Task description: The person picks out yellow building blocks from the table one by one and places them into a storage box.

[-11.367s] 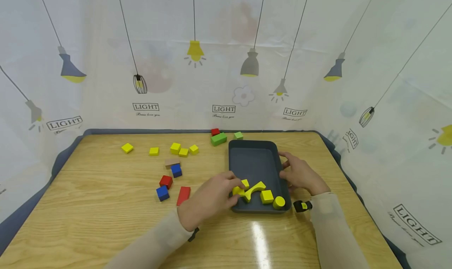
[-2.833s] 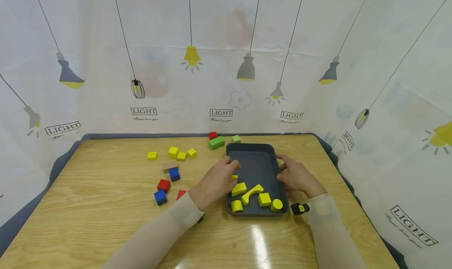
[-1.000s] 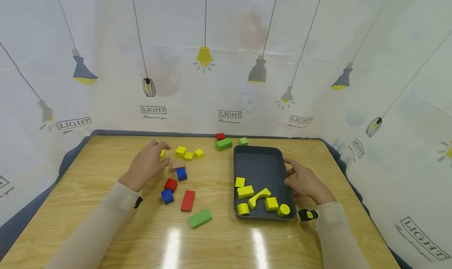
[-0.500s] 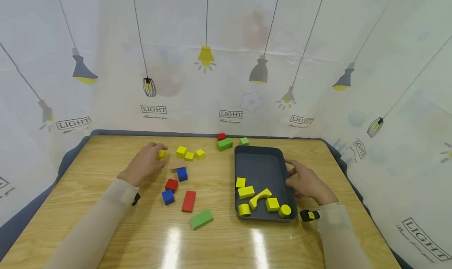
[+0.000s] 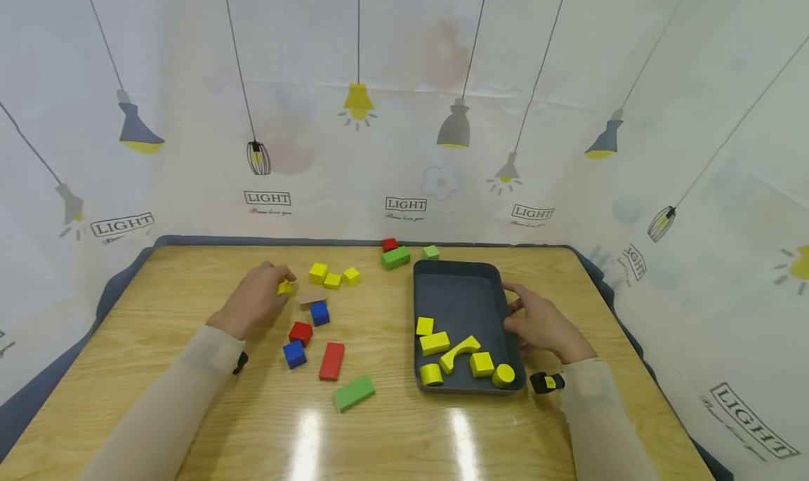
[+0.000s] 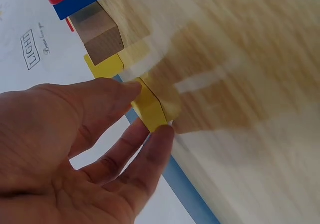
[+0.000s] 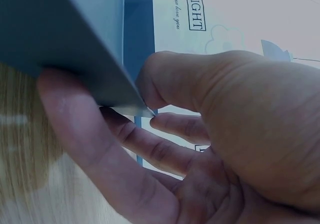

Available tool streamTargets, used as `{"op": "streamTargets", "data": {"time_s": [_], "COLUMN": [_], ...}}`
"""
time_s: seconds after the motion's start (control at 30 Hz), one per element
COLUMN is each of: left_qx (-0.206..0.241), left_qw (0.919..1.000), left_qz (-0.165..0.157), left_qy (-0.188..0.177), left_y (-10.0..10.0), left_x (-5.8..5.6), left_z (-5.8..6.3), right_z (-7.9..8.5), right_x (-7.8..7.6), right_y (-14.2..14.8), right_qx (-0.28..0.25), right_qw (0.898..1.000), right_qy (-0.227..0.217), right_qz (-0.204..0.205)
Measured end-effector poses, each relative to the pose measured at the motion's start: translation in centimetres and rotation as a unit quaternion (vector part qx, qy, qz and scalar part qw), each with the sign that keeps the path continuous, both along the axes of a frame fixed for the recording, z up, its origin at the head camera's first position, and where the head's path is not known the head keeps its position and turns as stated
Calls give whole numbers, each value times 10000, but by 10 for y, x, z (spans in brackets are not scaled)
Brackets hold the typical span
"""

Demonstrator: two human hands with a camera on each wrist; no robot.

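Note:
In the head view my left hand (image 5: 253,297) is at the back left of the table, pinching a yellow block (image 5: 285,287). The left wrist view shows this yellow block (image 6: 150,108) between thumb and fingertips, low over the wood. My right hand (image 5: 542,323) holds the dark grey tray (image 5: 461,277) at its right side, thumb at the rim and fingers against the outer wall (image 7: 95,33). Several yellow blocks lie in the tray's near half: an arch (image 5: 459,354), a cylinder (image 5: 431,374), a cube (image 5: 482,364) and others.
Several yellow blocks (image 5: 333,280) sit right of my left hand. Nearer are a wooden block (image 5: 312,299), blue cubes (image 5: 294,354), a red cube (image 5: 300,333), a flat red block (image 5: 331,361) and a green block (image 5: 354,393). Green (image 5: 396,258) and red blocks stand behind.
My left hand has left the tray and moved to the back left, closing on a yellow block and drawing it slightly nearer. More yellow blocks lie in the tray. My right hand stayed.

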State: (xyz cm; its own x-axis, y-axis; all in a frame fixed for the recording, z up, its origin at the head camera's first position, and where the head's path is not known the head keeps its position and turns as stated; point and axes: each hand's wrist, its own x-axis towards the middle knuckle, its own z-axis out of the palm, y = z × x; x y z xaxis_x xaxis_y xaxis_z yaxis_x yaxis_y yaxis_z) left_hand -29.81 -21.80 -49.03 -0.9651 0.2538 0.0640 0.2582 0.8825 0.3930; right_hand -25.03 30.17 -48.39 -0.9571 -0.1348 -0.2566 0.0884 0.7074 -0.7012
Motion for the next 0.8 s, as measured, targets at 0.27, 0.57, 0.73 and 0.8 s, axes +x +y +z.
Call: {"op": "streamTargets", "data": {"time_s": [0.27,0.57,0.73,0.8], "left_qx": [14,-31,-17,3], "left_qw": [9999,10000,10000,10000], "left_qz": [-64,-69,-40,-37], "left_qy": [-83,-43,-10,1], "left_y": [3,5,6,7], "left_x": [-1,-2,-2,-1], "left_z": [0,-1,-1,-1], "right_z": [2,2,3,2], "right_x": [1,1,1,1], "right_y": [0,0,0,0], "right_qx": [14,-57,-56,-64], "right_qw": [10000,10000,10000,10000], "right_qy": [-49,-29,-4,-6], "right_qz": [11,10,43,33]}}
